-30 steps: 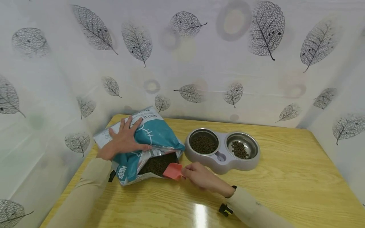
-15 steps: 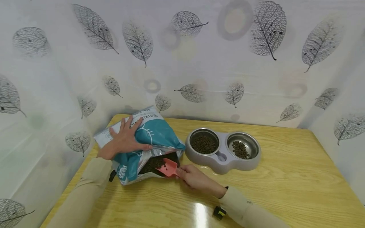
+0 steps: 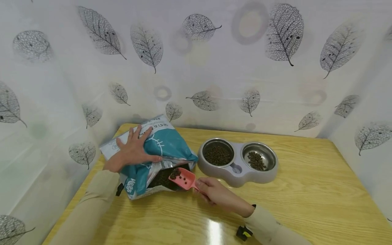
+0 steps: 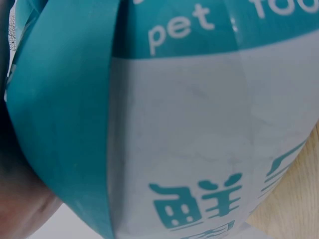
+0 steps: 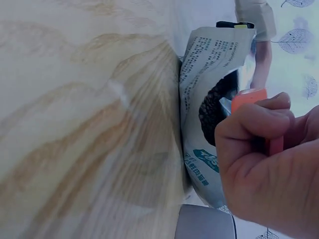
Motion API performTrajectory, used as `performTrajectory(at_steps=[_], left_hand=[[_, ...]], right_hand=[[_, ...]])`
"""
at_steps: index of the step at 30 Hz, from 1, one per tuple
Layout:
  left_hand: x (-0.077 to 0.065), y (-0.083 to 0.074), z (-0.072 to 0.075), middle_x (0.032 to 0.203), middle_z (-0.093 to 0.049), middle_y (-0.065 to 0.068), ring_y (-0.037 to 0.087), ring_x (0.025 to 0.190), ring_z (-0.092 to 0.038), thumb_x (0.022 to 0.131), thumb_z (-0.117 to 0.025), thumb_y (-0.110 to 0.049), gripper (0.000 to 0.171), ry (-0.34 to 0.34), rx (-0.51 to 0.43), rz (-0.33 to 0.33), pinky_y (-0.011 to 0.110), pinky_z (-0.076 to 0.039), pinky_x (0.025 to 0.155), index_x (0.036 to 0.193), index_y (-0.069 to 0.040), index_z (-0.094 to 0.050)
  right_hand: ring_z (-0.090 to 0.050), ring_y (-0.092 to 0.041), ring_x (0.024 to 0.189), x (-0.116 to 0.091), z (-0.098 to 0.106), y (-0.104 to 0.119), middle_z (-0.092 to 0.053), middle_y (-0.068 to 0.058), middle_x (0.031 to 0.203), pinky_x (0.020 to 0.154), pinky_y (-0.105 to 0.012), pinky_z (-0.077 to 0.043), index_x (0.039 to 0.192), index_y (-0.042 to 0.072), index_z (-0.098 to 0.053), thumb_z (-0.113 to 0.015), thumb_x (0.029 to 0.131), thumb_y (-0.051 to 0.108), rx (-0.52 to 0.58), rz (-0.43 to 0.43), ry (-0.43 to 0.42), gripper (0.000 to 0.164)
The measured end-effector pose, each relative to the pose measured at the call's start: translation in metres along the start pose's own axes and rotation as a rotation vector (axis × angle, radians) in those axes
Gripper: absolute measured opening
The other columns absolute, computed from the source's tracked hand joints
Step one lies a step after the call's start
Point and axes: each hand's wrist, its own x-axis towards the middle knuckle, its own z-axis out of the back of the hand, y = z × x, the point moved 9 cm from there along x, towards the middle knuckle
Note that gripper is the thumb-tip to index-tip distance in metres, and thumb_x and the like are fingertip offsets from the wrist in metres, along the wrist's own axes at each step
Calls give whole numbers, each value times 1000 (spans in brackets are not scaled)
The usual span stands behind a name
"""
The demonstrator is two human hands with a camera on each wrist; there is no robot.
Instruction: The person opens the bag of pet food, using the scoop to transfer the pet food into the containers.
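A teal and white pet food bag lies on its side at the table's left, its mouth gaping toward the front right with brown kibble inside. My left hand rests on top of the bag, fingers spread; the left wrist view shows mostly the bag's printed side. Between thumb and curled fingers, my right hand grips the handle of a pink scoop. Some kibble sits in the scoop, which is over the bag's opening. The right wrist view shows the right hand partly hiding the scoop.
Right of the bag stands a grey double pet bowl. Its left steel bowl holds more kibble than the right one. The wooden table extends right, with a leaf-patterned curtain behind it.
The scoop first dips at the bag's mouth, then tips up and rises slightly, with kibble now showing in it. My right hand shifts a little back to the right; my left hand stays put.
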Motion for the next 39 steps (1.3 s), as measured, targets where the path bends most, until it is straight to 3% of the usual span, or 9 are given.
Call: performTrajectory(at_steps=[6, 13, 18, 26, 33, 39], left_hand=[[-1, 0, -1, 171, 6, 25, 56, 154, 11, 74, -70, -81, 128, 2, -1, -2, 91, 5, 103, 167, -20, -6], [-1, 0, -2, 171, 6, 25, 57, 154, 11, 74, -70, -81, 129, 1, -4, 1, 91, 5, 102, 167, -21, -6], [-1, 1, -3, 171, 6, 26, 57, 154, 10, 73, -70, -81, 129, -2, -10, -1, 91, 6, 102, 167, -20, -6], [-1, 0, -1, 171, 5, 25, 57, 154, 10, 74, -69, -82, 128, -7, -1, -8, 92, 5, 102, 167, -21, -6], [-1, -1, 0, 171, 6, 25, 57, 154, 11, 74, -70, -81, 128, 1, -7, -10, 91, 5, 102, 167, -21, -5], [-1, -1, 1, 171, 5, 25, 56, 154, 10, 74, -70, -80, 128, -5, -13, -10, 91, 4, 102, 167, -22, -6]], right_hand=[[-33, -8, 48, -5, 3, 9, -47, 2, 63, 44, -22, -29, 100, -12, -49, -36, 113, 33, 25, 61, 20, 49], [-37, -5, 50, -11, 5, 21, -47, 1, 67, 45, -22, -33, 105, -15, -46, -34, 113, 36, 63, 197, 66, 53], [-35, -5, 48, -18, 18, 23, -47, 2, 65, 44, -24, -31, 106, -14, -47, -35, 113, 35, 52, 232, 43, 51], [-30, -2, 46, -36, 61, 21, -45, 4, 64, 42, -20, -27, 108, -16, -48, -35, 113, 33, -24, 219, -70, 51], [-31, -3, 48, -61, 108, 9, -45, 4, 66, 43, -20, -27, 102, -10, -50, -38, 113, 35, -108, 129, -219, 48], [-30, -4, 46, -90, 150, 7, -43, 3, 63, 42, -24, -32, 98, -4, -57, -42, 112, 32, -304, 113, -419, 41]])
